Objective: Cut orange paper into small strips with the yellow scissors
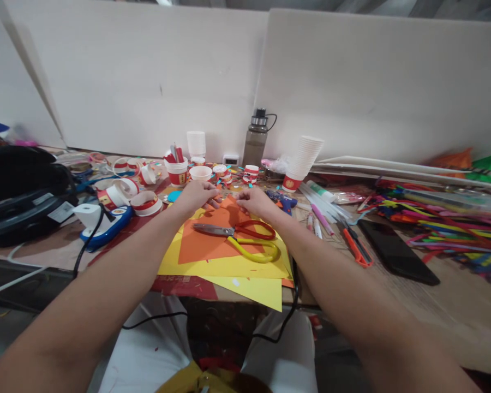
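My left hand [196,196] and my right hand [254,200] hover close together over the far end of an orange paper sheet [198,244]. The left fingers are bent inward, with small orange scraps showing near their tips. On the right, thumb and fingers press together in a pinch. Whatever either hand holds is too small to make out. Below them, scissors [235,232] with one red and one yellow handle lie on the orange sheet, blades pointing left. Yellow paper [225,268] spreads underneath. Beyond the hands stand a white paper cup [200,173] and several red-and-white cup rings [251,173].
A water bottle [256,139] and a stack of paper cups [303,161] stand behind. To the right lie a glue gun [287,203], a utility knife [357,248], a phone [396,251] and pipe cleaners [454,224]. At left are a blue-and-white device [106,226] and black bag [24,191].
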